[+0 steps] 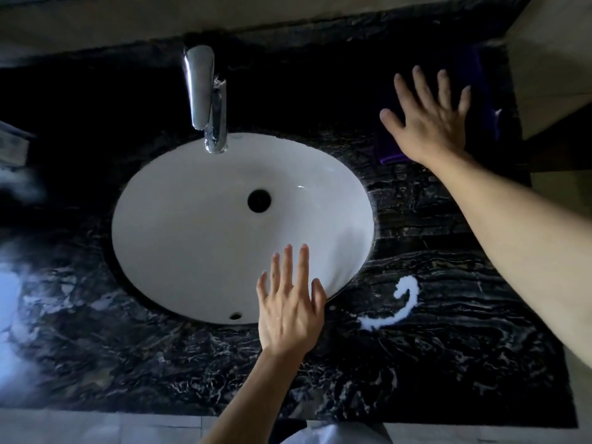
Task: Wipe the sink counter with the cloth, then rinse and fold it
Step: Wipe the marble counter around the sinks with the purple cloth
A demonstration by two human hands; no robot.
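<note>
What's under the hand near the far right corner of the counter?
A dark purple cloth lies under the right hand, edges showing around the spread fingers. Its middle is covered by the hand.

Surfaces at my sink
Glossy black veined marble counter [448, 363]; smooth white glazed ceramic basin [192, 235]; polished chrome metal tap [205, 91]; matt purple cloth [392, 152].

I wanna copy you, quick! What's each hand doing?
Left hand: open, holding nothing.
Right hand: open, fingers spread over the purple cloth.
</note>
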